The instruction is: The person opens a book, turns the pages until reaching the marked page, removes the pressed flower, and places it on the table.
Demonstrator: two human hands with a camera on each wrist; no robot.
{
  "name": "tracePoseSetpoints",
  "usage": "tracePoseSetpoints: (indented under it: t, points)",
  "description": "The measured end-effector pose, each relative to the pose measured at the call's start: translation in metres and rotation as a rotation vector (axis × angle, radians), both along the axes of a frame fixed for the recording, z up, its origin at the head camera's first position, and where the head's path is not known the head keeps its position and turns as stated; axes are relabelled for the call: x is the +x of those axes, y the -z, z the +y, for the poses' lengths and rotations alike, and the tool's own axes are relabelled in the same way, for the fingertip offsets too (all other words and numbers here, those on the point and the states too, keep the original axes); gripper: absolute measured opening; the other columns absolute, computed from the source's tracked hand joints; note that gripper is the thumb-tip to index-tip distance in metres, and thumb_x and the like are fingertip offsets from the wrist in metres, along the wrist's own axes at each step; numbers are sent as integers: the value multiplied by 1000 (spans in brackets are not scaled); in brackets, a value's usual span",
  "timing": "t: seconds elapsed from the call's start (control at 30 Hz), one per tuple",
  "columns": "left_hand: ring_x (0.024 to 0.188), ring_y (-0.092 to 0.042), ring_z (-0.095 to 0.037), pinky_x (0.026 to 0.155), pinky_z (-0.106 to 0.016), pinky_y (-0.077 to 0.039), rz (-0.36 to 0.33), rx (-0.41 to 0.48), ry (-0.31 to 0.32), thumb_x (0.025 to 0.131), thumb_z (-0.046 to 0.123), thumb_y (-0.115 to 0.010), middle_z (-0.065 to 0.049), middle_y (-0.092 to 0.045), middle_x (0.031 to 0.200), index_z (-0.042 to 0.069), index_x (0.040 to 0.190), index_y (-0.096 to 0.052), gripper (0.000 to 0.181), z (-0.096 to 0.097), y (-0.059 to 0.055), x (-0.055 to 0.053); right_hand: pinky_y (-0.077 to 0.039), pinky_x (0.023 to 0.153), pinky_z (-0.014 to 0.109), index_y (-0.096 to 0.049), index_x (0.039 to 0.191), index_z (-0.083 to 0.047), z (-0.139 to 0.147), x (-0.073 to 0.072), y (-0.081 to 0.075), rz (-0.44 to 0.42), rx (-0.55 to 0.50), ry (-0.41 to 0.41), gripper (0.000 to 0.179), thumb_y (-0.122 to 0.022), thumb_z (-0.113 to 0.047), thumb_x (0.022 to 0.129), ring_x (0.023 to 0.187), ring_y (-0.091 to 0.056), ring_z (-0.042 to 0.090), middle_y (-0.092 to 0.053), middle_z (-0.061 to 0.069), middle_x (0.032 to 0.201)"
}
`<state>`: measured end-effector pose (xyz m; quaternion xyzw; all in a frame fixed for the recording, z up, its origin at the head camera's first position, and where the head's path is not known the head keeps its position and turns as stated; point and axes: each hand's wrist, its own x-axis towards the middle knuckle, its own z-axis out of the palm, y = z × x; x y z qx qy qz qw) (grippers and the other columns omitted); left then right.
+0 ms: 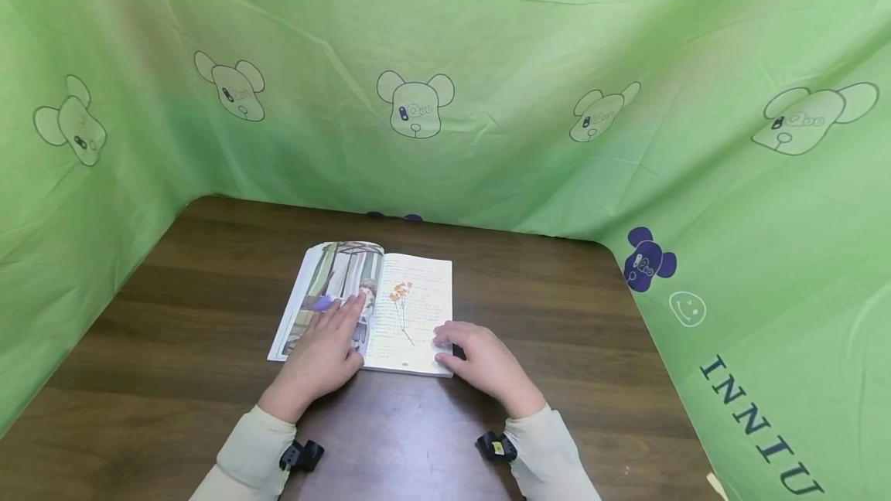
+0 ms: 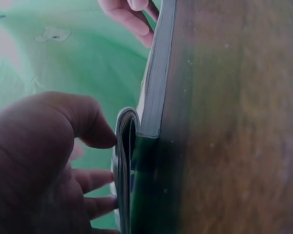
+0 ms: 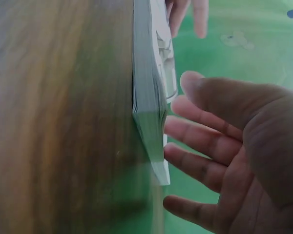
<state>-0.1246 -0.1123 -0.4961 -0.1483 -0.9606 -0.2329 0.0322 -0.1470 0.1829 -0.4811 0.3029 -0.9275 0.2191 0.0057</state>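
An open book point(image 1: 426, 308) lies on the table, a colour illustration on its left page and printed text on its right. A thin-stemmed sprig with orange flowers point(image 1: 400, 292) shows on the text page. My left hand point(image 1: 320, 358) rests on the illustrated page, fingers extended towards the fold and thumb near the lower edge. In the left wrist view the left-hand pages point(image 2: 123, 161) curve over beside the thick page block. My right hand point(image 1: 487, 362) is at the right margin, its loosely bent fingertips at the page edge and the thumb near the lower corner.
The brown wooden table point(image 1: 557, 315) extends around the book on all sides. Green cloth point(image 1: 501, 37) printed with bear heads hangs behind the table and along both sides. A black wrist camera point(image 1: 301, 455) is strapped at the left cuff, another camera point(image 1: 497, 447) at the right.
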Motion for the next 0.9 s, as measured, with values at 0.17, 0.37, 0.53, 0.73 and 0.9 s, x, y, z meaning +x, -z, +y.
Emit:
tracePoseSetpoints:
  t: [0.17,0.37,0.53,0.73,0.9]
  points:
    - [151,-30,-44,120,-63,-25,-39,-10,1,97,21,-54,-19,-35,164,4,156,-40,63,-2,0,0,-53,100,40,-77,107,-14,-9,0,-6,42,0,46,17,-77,-21,91,112,-69,18,-76,0,113]
    - [152,-29,-43,121,-63,-24,-67,-26,5,100,23,-51,-18,-33,165,3,155,-42,59,-4,1,-1,-53,98,42,-77,104,-17,-26,0,-12,37,-24,145,14,-77,-23,91,110,-69,21,-75,-1,111]
    - [152,-29,-43,121,-64,-24,-72,-25,1,101,24,-51,-18,-34,164,3,155,-43,59,-4,3,0,-53,97,41,-77,103,-17,-39,-3,-10,26,-22,164,14,-77,-25,91,110,-68,21,-75,-1,111]
    - [152,-28,-44,120,-65,-24,-73,-29,-2,101,25,-52,-19,-34,164,3,155,-42,59,-4,6,0,-52,96,42,-78,100,-17,-50,-3,-5,37,-14,194,16,-79,-28,89,110,-67,23,-74,0,110]
    - [153,-27,-44,120,-66,-23,-82,-20,-4,101,24,-52,-19,-33,164,3,155,-42,59,-3,5,1,-50,100,45,-78,99,-17,-55,-1,0,52,-2,239,18,-81,-30,87,115,-64,26,-73,3,117]
